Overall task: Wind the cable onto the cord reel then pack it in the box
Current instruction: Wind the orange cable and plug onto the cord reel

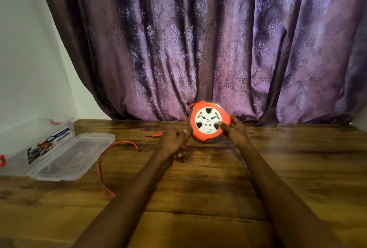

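Room: purple patterned curtain (208,49) behind a dark wood-grain table (198,198); pale wall (23,58) at left.
Reel: orange cord reel (209,121) w/ white socket face, held up on edge at table's far side, near curtain; face turned toward camera, axle pointing at viewer; no writing legible on it.
R hand: right hand (234,131) grips reel's right rim; thumb pressed on white face, other fingers curled behind.
L hand: left hand (171,141) just left of reel, fingers curled round the cable; blurred, so exact pinch unclear.
Cable: orange cable (103,158) loops across table to the left, under left forearm.
Box: clear plastic box (55,154) lies open at table's left edge, lid flat toward centre; label (47,144) on it, print too small to read.
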`<action>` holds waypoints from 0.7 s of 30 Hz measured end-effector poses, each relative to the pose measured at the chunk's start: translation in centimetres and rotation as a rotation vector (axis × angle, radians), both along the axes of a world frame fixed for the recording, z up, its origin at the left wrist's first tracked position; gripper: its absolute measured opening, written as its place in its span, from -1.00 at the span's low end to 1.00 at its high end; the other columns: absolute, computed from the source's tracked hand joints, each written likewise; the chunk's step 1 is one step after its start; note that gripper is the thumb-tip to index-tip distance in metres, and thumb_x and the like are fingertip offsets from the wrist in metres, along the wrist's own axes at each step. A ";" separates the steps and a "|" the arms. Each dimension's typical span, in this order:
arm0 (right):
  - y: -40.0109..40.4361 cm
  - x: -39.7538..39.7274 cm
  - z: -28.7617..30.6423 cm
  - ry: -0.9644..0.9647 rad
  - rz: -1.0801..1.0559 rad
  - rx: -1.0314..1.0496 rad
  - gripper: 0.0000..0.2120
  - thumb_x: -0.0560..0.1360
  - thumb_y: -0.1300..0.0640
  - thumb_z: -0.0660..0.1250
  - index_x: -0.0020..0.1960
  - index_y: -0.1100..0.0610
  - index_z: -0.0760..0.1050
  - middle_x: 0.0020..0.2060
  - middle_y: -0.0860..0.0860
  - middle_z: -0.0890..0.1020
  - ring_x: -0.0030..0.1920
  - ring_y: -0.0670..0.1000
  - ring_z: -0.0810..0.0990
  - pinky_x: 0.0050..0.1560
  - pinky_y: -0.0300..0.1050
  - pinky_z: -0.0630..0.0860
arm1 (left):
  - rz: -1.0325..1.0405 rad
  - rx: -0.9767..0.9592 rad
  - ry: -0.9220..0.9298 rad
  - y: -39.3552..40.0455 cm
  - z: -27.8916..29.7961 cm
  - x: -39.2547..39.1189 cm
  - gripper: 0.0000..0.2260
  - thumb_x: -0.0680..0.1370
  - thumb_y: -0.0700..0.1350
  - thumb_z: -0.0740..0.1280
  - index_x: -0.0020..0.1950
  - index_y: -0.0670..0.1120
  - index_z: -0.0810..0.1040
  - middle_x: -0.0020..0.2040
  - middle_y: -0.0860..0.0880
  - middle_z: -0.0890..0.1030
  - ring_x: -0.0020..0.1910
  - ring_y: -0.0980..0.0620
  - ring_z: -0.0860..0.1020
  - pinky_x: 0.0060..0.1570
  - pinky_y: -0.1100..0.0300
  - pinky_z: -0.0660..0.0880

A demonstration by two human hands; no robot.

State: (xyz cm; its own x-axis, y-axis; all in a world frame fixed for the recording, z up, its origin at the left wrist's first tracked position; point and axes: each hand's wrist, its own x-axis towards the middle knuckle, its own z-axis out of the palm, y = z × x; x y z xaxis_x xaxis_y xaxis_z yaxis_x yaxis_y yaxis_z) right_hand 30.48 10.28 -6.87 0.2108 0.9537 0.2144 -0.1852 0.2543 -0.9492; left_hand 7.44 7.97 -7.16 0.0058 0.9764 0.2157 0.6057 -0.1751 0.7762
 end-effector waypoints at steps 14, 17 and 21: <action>0.3 1.8 0.6 0.021 -0.094 0.110 -0.56 0.46 0.45 0.39 0.32 0.38 0.44 0.08 0.19 0.62 -0.06 0.01 0.59 -0.04 -0.11 0.61 | -0.173 -0.174 -0.613 2.4 -1.1 2.5 -0.87 0.57 -0.25 0.33 -0.11 -0.10 0.64 -0.14 -0.12 0.62 -0.09 -0.07 0.53 -0.06 0.10 0.46; 0.3 1.2 0.5 0.108 -0.045 0.097 -0.61 0.47 0.45 0.38 0.28 0.32 0.48 -0.07 0.05 0.70 -0.19 -0.12 0.67 -0.25 -0.21 0.63 | -0.336 -0.251 -0.764 2.3 -1.1 3.8 -0.93 0.59 -0.13 0.37 0.03 -0.02 0.64 0.02 -0.07 0.64 0.02 -0.06 0.54 0.00 0.19 0.48; 0.0 0.4 0.6 0.146 0.023 0.045 -0.64 0.51 0.32 0.40 0.29 0.23 0.51 -0.10 0.01 0.72 -0.24 -0.10 0.66 -0.44 -0.25 0.46 | -0.288 -0.240 -0.991 2.6 -1.2 5.1 -0.78 0.59 -0.07 0.36 0.24 0.02 0.54 0.12 -0.03 0.66 -0.03 0.04 0.61 0.15 0.06 0.53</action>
